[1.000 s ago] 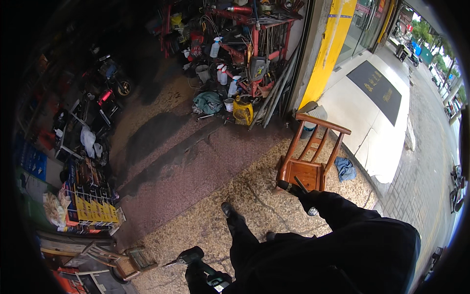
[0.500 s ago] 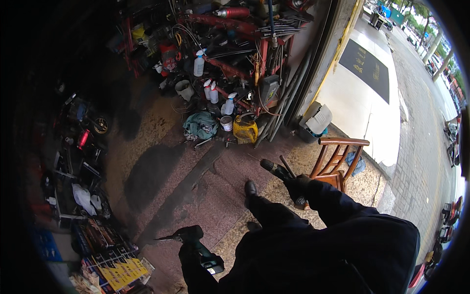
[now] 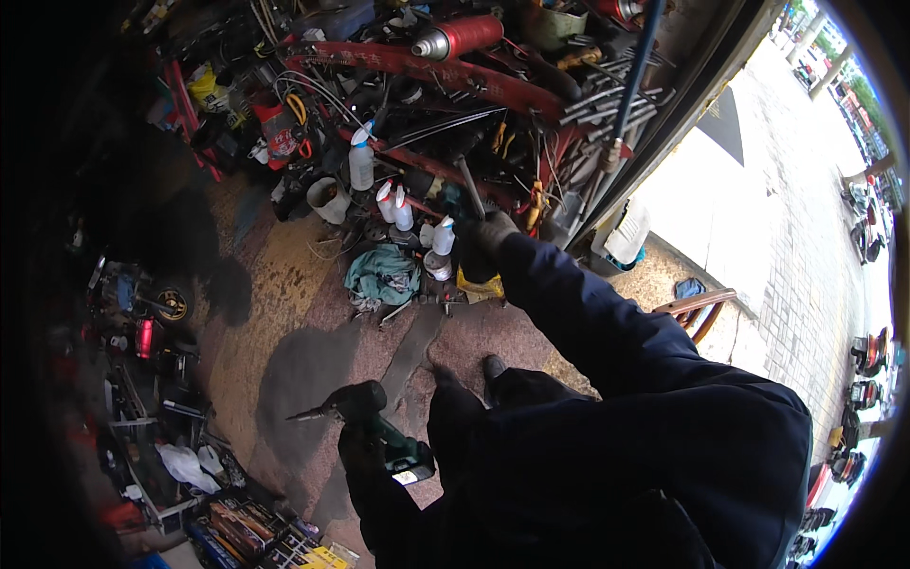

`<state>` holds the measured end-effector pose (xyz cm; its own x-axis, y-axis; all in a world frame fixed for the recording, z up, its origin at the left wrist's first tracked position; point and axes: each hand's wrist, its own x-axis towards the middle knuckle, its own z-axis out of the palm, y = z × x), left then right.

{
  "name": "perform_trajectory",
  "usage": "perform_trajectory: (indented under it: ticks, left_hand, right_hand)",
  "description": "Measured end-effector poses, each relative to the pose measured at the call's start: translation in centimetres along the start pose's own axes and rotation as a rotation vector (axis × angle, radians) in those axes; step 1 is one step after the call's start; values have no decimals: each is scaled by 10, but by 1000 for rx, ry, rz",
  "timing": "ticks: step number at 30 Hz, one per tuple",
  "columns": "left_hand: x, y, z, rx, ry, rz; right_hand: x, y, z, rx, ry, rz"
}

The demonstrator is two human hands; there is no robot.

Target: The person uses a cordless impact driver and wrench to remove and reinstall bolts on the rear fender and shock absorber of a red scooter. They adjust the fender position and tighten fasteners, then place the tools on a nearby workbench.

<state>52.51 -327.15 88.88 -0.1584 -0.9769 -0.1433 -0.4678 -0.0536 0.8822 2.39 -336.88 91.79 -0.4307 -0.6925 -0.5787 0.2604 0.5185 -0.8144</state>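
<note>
My left hand is wrapped round the grip of a dark green cordless drill, whose bit points left over the floor. At the reach of my right arm, my right hand is closed on a second cordless drill with a grey side handle sticking up. That drill is at the cluttered red workbench, above the spray bottles; its front end blends into the dark clutter, so I cannot tell whether it touches anything. Below my right hand sits a yellow container, partly covered by the arm.
Spray bottles, a bucket and a teal cloth stand or lie before the bench. A red flask lies on top. Metal rods lean by the doorway. Right of me is a wooden chair; boxes lie lower left.
I have stepped toward the workbench. My right hand has carried its drill from beside the chair up to the bench; my left hand keeps its drill low.
</note>
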Motion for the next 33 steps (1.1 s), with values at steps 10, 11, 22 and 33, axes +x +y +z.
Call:
perform_trajectory:
  ticks: [10, 11, 22, 33]
  left_hand:
    - [257, 56, 62, 468, -288, 677]
    - [277, 60, 68, 466, -329, 663]
    - [403, 117, 120, -543, -653, -668]
    - [426, 123, 178, -640, -897, -664]
  right_hand:
    - [198, -45, -25, -284, 598, 55]
    - [211, -37, -32, -320, 651, -5]
    - [256, -29, -89, -1075, 733, 137]
    - [201, -67, -27, -691, 1133, -394]
